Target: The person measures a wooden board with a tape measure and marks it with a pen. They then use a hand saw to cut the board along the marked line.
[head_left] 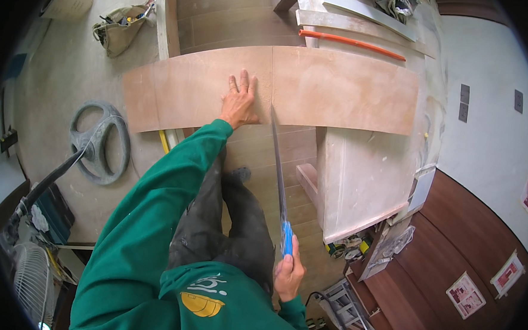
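A long, pale brown board (345,88) lies crosswise in front of me, bridging a gap between two work surfaces. My left hand (240,104) rests flat on it with the fingers spread, just left of a thin dark line that crosses the board. Down by my right hip, my right hand (289,273) is closed round the blue handle of a handsaw (279,166). The saw's narrow blade points away from me, and its tip meets the board's near edge at the line. Whether the teeth are in the wood I cannot tell.
An orange tube (353,44) and pale strips lie beyond the board at right. At left are a tool pouch (125,31), a grey sanding head (100,142) with a hose, and a fan (33,278). A small stepladder (346,310) stands low on the right.
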`<act>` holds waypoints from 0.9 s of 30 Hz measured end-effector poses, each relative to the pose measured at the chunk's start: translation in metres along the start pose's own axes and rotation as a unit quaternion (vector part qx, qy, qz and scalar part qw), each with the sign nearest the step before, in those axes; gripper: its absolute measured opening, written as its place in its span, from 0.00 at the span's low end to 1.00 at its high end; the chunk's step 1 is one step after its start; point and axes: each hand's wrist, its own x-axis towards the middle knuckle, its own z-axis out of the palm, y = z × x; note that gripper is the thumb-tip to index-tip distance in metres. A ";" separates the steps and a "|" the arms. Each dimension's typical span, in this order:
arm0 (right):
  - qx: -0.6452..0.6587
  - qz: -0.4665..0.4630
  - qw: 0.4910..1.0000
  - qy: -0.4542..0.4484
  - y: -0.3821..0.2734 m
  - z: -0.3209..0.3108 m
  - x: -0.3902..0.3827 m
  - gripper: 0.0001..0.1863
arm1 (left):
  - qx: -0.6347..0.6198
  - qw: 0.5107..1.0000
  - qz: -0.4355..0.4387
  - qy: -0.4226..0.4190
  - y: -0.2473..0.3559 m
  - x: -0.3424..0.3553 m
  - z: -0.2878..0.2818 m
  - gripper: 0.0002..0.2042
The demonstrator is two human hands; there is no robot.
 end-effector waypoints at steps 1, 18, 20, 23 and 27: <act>0.003 -0.006 1.000 0.002 -0.004 -0.003 -0.002 0.27 | 0.008 1.000 -0.004 -0.002 0.000 -0.001 0.001 0.65; -0.004 -0.028 1.000 -0.002 0.009 0.023 0.057 0.28 | 0.025 0.999 -0.008 -0.019 0.002 0.000 -0.001 0.66; 0.002 -0.067 0.998 0.009 0.028 0.056 0.123 0.29 | 0.029 0.999 -0.001 -0.026 0.004 -0.002 0.007 0.66; 0.036 -0.033 0.999 0.008 0.028 0.084 0.177 0.28 | 0.020 1.000 0.010 -0.009 0.012 0.012 0.001 0.64; 0.030 -0.006 1.000 -0.003 0.010 0.067 0.142 0.27 | 0.020 1.000 0.010 -0.013 0.005 0.004 0.007 0.64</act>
